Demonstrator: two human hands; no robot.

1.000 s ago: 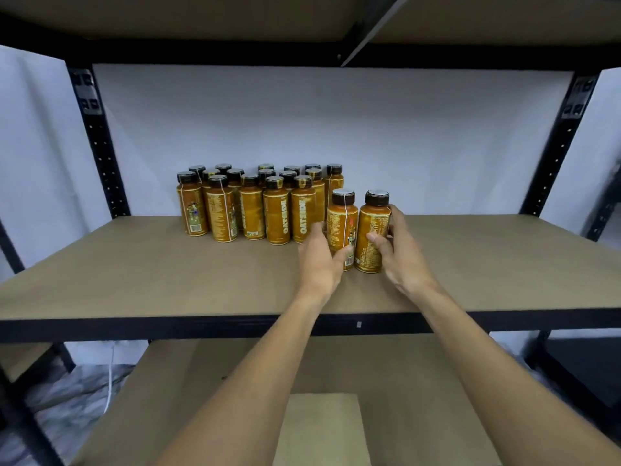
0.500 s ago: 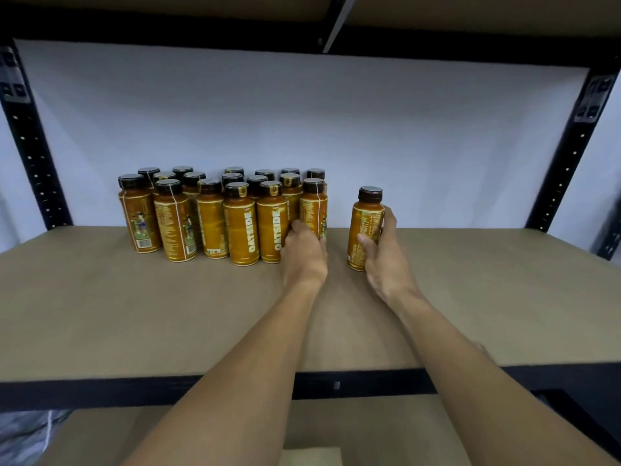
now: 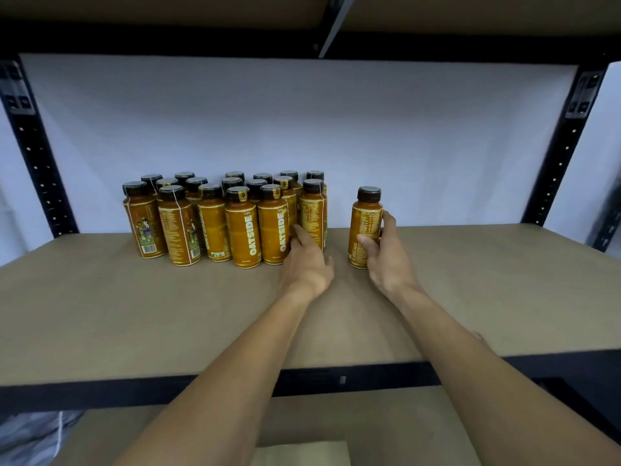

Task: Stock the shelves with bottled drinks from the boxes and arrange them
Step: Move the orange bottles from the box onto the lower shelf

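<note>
Amber plastic under a dark cap: the lone drink bottle (image 3: 365,227) stands upright on the tan fibreboard shelf (image 3: 134,314), your right hand (image 3: 386,260) wrapped round its lower half, thumb in front, fingers behind. A gap parts it from the block of matching bottles (image 3: 215,223) massed at the back left, where your left hand (image 3: 307,264) lays near-straight fingers against the front row's end bottle (image 3: 312,216), thumb free. The block covers only part of the board. A cardboard box (image 3: 302,454) shows below, its contents unseen, so much stocking likely remains.
</note>
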